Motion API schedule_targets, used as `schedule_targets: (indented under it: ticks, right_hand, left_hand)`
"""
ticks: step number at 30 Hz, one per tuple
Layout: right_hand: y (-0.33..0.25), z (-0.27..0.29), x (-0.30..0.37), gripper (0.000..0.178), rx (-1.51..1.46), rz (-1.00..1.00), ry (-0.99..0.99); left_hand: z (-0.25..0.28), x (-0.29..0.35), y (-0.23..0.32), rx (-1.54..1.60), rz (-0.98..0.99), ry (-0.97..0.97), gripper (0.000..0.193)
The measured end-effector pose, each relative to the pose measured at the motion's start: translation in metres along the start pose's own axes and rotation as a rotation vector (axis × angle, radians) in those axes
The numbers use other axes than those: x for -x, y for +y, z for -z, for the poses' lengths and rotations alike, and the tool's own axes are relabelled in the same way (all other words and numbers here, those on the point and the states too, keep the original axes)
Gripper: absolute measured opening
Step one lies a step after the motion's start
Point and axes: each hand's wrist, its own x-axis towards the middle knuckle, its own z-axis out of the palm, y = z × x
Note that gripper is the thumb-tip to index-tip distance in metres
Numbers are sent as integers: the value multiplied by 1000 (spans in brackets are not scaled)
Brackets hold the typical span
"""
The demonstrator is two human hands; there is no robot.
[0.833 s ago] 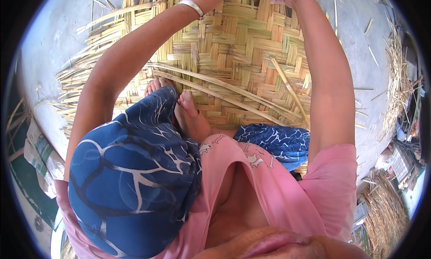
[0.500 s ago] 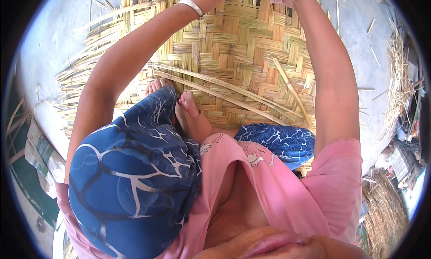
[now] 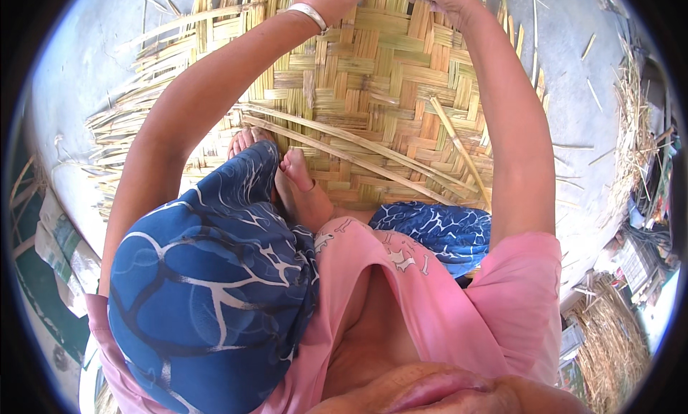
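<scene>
A wide mat point(image 3: 337, 77) woven from flat yellow-green strips, bamboo by the look of them, spreads in front of me. Both arms reach over it to its far part. My left hand point(image 3: 331, 0), with a white bangle point(image 3: 308, 14) on the wrist, has curled fingers, partly cut off by the upper edge. My right hand point(image 3: 446, 0) bends its fingers down close to the weave, to the right of the left hand. What either hand pinches is hidden. Loose narrow strips point(image 3: 358, 143) lie across the near part of the mat, and a thicker piece point(image 3: 461, 152) slants at their right.
Unwoven strip ends point(image 3: 118, 127) fan out at the left. My bare foot point(image 3: 297, 172) rests on the mat beside my blue patterned garment point(image 3: 215, 270). Grey floor point(image 3: 595, 63) with stray slivers surrounds it; straw-like bundles point(image 3: 609, 335) lie at the right.
Both hands have come slightly nearer to me, and my right arm has shifted a little left. Strip ends at the mat's right edge show more. The loose strips stay on the mat.
</scene>
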Motion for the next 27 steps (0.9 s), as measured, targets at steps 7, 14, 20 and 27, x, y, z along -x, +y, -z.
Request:
schedule_targets:
  ticks: [7,14,20,27]
  right_hand:
    - [2,-1,14,19,-193,58,-2]
    - [13,7,4,14,-44,51,21]
    - [15,-9,12,20,69,177,215]
    - [19,-13,24,30,78,268,241]
  left_hand:
    - [-2,0,1,-22,57,-44,24]
    - [-2,-1,6,-146,34,-38,26]
    - [-5,2,5,-5,90,-50,26]
    - [-18,3,-4,81,135,21,23]
